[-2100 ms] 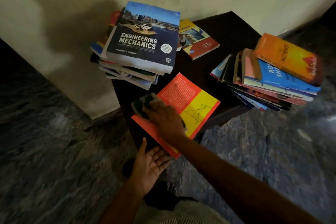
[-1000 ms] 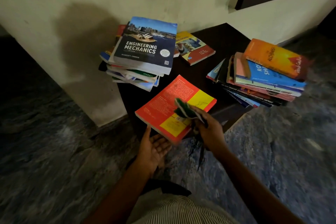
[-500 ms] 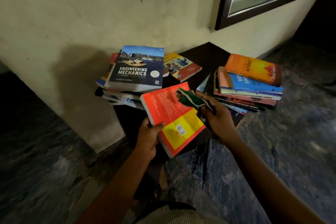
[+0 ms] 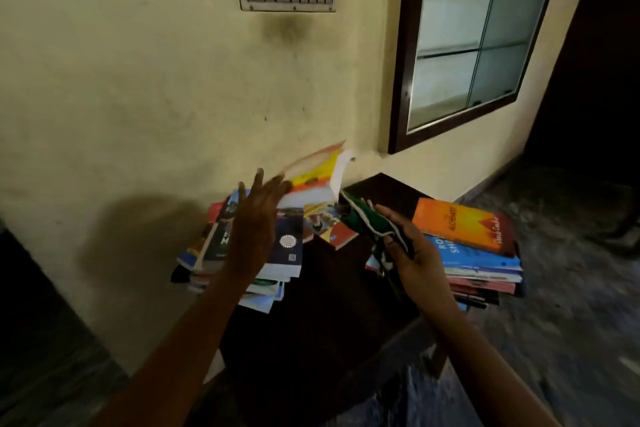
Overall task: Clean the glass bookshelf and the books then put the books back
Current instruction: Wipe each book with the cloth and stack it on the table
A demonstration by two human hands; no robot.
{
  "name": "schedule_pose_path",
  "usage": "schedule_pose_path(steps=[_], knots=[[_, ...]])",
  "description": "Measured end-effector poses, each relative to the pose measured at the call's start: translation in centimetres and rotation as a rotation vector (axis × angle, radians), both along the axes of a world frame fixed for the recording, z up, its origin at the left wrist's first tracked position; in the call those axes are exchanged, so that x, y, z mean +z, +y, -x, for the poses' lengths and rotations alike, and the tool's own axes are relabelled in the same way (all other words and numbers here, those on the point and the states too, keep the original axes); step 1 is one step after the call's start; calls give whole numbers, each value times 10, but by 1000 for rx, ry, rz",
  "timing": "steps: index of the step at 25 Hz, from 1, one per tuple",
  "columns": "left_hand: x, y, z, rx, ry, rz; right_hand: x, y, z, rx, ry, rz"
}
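One paperback [image 4: 313,180] (blurred) touches left hand [image 4: 254,229]; right hand [image 4: 420,263] holds cloth [image 4: 363,220].

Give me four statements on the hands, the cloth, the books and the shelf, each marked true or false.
1. The right hand holds a green cloth. True.
2. The red and yellow book lies flat on the table. False: it is raised and tilted, off the table, against the left hand.
3. An orange book tops the right stack. True.
4. The glass bookshelf is packed with books. False: no books show on its shelves.
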State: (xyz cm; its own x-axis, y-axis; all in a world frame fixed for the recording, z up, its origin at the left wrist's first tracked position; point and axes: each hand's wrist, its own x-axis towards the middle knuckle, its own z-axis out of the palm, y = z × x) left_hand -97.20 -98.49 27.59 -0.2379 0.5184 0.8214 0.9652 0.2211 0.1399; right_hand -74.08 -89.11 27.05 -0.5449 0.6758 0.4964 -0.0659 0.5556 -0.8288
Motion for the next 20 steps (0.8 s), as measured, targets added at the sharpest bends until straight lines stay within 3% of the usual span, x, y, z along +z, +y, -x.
schedule_pose_path(steps=[1, 3, 6, 11, 13, 17, 20], knots=[[-20, 1, 26, 72, 169, 97, -1, -2, 3, 18, -10, 20], [-62, -10, 61, 149, 332, 330, -12, -4, 10, 28, -60, 53], [-100, -32, 69, 143, 278, 543, -28, -5, 17, 53, -91, 112], [-101, -41, 74, 60, 217, 648, -45, -2, 31, 78, -100, 182], [-98, -42, 62, -36, 39, 540, -50, -2, 36, 70, -122, 195], [-106, -49, -25, -219, -492, 162, -54, 0, 27, -10, -99, 245], [-107, -37, -69, -315, -760, 110, -57, 6, 11, -80, -151, 248]])
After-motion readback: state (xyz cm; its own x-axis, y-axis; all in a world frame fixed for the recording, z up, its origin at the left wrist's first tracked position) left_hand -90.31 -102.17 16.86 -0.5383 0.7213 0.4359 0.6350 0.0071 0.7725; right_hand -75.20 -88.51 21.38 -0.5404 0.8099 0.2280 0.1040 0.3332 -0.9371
